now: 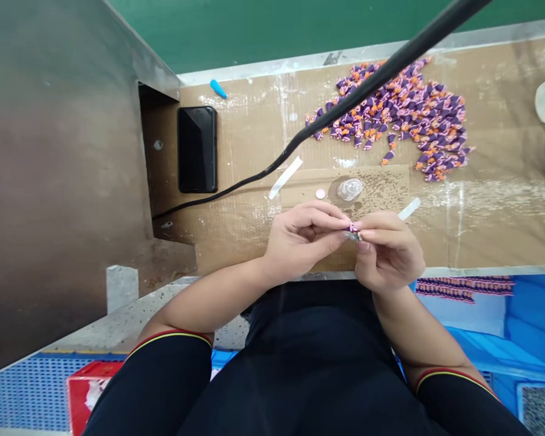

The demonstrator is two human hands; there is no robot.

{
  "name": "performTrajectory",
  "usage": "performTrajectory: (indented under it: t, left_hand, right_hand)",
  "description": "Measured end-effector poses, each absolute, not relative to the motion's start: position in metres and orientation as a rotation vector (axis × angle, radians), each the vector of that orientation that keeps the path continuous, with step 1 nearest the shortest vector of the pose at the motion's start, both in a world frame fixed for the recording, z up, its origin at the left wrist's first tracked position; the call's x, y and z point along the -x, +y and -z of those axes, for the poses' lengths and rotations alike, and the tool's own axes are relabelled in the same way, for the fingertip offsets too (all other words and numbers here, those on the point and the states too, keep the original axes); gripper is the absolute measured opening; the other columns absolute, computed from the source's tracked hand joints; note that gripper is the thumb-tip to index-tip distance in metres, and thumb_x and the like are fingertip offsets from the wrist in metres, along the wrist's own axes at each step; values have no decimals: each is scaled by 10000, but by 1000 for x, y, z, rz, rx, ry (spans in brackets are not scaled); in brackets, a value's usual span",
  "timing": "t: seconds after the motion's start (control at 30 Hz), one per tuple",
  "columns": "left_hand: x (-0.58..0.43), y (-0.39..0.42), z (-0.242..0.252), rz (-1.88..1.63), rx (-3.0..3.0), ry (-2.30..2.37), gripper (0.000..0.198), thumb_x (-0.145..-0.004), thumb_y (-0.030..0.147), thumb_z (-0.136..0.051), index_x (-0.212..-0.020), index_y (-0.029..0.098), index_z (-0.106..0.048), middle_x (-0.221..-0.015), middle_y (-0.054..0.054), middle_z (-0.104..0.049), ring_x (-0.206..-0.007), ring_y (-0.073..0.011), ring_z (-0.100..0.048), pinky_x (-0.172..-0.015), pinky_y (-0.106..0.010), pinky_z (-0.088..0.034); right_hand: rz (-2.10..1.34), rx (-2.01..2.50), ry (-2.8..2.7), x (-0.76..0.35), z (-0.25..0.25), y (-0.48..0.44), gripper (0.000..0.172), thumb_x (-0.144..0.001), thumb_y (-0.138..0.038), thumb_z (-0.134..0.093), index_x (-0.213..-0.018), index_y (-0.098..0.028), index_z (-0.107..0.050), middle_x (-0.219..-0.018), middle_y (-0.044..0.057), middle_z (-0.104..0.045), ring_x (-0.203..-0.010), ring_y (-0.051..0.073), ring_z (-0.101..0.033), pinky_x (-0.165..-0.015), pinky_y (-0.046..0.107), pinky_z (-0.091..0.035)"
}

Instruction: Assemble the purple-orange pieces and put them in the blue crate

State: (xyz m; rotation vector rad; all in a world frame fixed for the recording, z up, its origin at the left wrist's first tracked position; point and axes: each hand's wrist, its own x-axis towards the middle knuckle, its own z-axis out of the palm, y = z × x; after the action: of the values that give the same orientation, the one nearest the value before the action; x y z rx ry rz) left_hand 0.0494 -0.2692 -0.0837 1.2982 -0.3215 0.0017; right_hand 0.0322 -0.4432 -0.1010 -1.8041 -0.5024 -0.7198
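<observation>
Between my fingertips, above the cardboard-covered table (240, 236), is a tiny purple-and-pink piece (352, 227) with a greyish part below it. My left hand (304, 239) pinches it from the left, thumb and fingers together. From the other side my right hand (388, 251) pinches at the same spot; fingers cover most of the piece. Just beyond them stands a small clear cup (349, 189) on a wet patch. A pink disc (320, 194) lies left of the cup. Farther off is a heap of small purple, orange and pink figures (436, 127).
A black cable (272, 166) crosses above the table. A phone (197, 149) lies beside a large metal housing (63, 151) on the left. A blue cap-like piece (218, 89) and strips of white tape (286, 177) are on the cardboard. Blue crates (531, 321) stand below right.
</observation>
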Motion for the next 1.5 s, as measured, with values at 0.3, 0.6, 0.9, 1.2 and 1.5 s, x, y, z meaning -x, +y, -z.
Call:
performTrajectory:
  t: [0.3, 0.6, 0.9, 1.2, 1.5]
  left_hand:
    - [-50, -265, 82, 48, -1388, -323, 99, -1009, 360, -861, -1028, 266, -887, -1141, -77, -838, -1025, -178, -833, -885, -301, -720]
    - [-57, -269, 79, 413, -1053, 6, 416, -724, 321, -1088, -1065, 203, -881, -910, -42, -844, -829, -138, -817, -821, -213, -699]
    - [-55, -270, 77, 317, -1099, 5, 191, -999, 406, -870, -1074, 235, -909, -838, -35, -809, -718, -81, -761, -685, -153, -647]
    - [-57, -271, 78, 403, -1065, 36, 266, -899, 367, -972, -1089, 200, -891, -888, -55, -847, -780, -124, -814, -756, -188, -680]
    - [-57, -272, 73, 460, -897, 41, 263, -836, 340, -1021, -966, 175, -863, -824, -35, -828, -712, -93, -783, -696, -153, -657]
  right_hand:
    - [737, 1790, -505, -31, 103, -444, 194, -1047, -187, -703, -1208, -293, -717, -999, 33, -826, -864, 222, -803, -739, 406, -657]
    - [708, 1758, -542, -32, 101, -444, 222, -1035, -131, -713, -1217, -256, -733, -1005, 40, -834, -867, 221, -809, -739, 393, -666]
    - [761, 1740, -394, -30, 105, -444, 195, -1058, -152, -715, -1223, -244, -763, -988, 49, -815, -880, 210, -794, -704, 347, -648]
    - [730, 1792, -380, -30, 105, -444, 189, -1065, -173, -715, -1215, -284, -746, -1005, 26, -814, -891, 217, -812, -724, 383, -674]
    - [715, 1798, -501, -32, 101, -445, 315, -994, -103, -801, -1249, -283, -761, -1018, 28, -855, -907, 227, -838, -766, 387, -685]
